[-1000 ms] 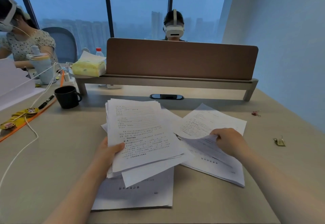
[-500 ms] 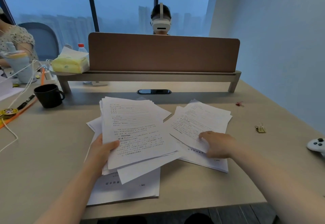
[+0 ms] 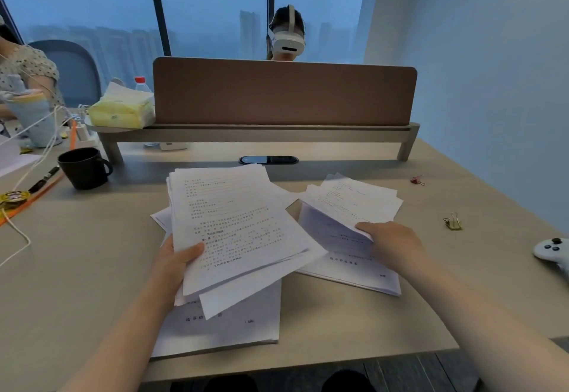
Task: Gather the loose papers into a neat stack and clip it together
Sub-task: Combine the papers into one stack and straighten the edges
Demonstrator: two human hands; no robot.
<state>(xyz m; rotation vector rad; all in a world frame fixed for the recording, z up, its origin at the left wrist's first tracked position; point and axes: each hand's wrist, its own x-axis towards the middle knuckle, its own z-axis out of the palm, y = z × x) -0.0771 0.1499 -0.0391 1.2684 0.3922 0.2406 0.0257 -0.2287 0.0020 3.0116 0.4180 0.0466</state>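
My left hand (image 3: 177, 264) grips a thick, uneven bundle of printed papers (image 3: 234, 225) by its lower left edge, held tilted above the desk. More sheets (image 3: 221, 327) lie flat under it near the front edge. My right hand (image 3: 389, 245) pinches the near edge of a few sheets (image 3: 351, 199) and lifts them off a second pile (image 3: 351, 265) on the right. A gold binder clip (image 3: 452, 221) lies on the desk to the right of that pile. A small red binder clip (image 3: 417, 180) lies farther back.
A black mug (image 3: 84, 167) stands at the left, beside a pen, an orange strip and white cables. A brown divider (image 3: 283, 93) on a low shelf crosses the back of the desk; a person sits behind it. A white game controller (image 3: 552, 251) lies at the right edge.
My right hand has raised the near edge of the top sheets of the right pile. The left hand keeps its hold on the bundle. The camera has shifted slightly.
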